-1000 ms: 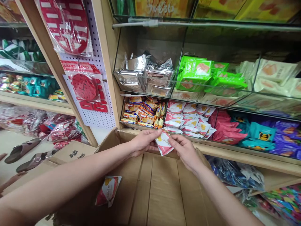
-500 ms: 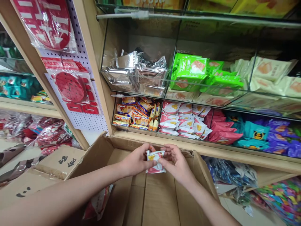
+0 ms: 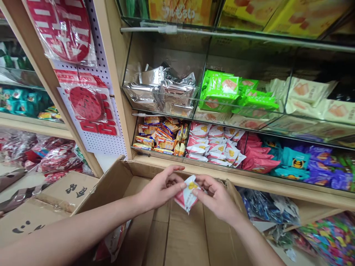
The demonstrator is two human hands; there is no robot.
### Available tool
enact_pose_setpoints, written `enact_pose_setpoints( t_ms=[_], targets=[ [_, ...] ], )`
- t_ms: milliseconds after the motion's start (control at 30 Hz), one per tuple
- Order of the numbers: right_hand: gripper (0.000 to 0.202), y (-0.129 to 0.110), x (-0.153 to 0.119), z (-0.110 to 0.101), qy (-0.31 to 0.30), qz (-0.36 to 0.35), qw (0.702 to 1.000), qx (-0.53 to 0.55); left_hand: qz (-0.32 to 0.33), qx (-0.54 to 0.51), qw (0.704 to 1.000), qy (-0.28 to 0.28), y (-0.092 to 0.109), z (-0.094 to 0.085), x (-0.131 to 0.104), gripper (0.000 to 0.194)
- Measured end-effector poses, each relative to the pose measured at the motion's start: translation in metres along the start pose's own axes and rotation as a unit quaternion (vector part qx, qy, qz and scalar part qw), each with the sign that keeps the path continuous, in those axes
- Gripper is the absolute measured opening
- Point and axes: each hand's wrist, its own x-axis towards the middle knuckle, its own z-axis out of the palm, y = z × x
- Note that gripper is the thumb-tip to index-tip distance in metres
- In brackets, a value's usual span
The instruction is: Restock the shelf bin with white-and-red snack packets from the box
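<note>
A small pink-and-white snack packet with a yellow picture hangs tilted over an open cardboard box. My left hand pinches its left side between thumb and fingers. On its right side, my right hand grips it, thumb on the front and fingers behind. Lower in the box, partly hidden by my left forearm, lies a larger pink-and-white package. Similar packets fill a bin on the lower shelf just beyond the box.
Orange packets, pink ones and teal ones share the lower shelf. Silver and green packets sit above. A wooden shelf edge runs behind the box. At left stands a closed carton.
The packet has turned from nearly level to a tilted, corner-down position. My left fingers have shifted along its edge. The view has moved slightly.
</note>
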Motion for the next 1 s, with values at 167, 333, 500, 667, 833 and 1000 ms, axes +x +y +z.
enact_pose_setpoints(
  t_ms=[167, 333, 500, 667, 833, 1000],
  targets=[
    [0.027, -0.023, 0.031, -0.043, 0.224, -0.039, 0.969, 0.100, -0.006, -0.015, 0.998, 0.059, 0.000, -0.010, 0.005, 0.033],
    [0.035, -0.022, 0.082, -0.076, 0.301, -0.028, 0.951, 0.065, -0.051, -0.028, 0.998, 0.020, -0.013, -0.008, 0.004, 0.028],
    [0.035, -0.006, 0.105, -0.091, 0.401, -0.026, 0.900, -0.170, -0.057, -0.005, 0.998, -0.017, -0.018, -0.003, -0.001, 0.024],
    [0.033, -0.018, 0.102, -0.084, 0.409, 0.009, 0.834, -0.370, -0.060, 0.010, 0.997, -0.047, -0.024, -0.004, -0.003, 0.024],
    [0.029, -0.037, 0.105, -0.075, 0.343, 0.116, 0.729, -0.582, -0.075, 0.017, 0.994, -0.075, -0.028, -0.001, -0.004, 0.024],
    [0.022, -0.039, 0.112, -0.078, 0.285, 0.089, 0.655, -0.694, -0.100, 0.099, 0.982, -0.127, -0.030, 0.000, -0.007, 0.020]
  ],
)
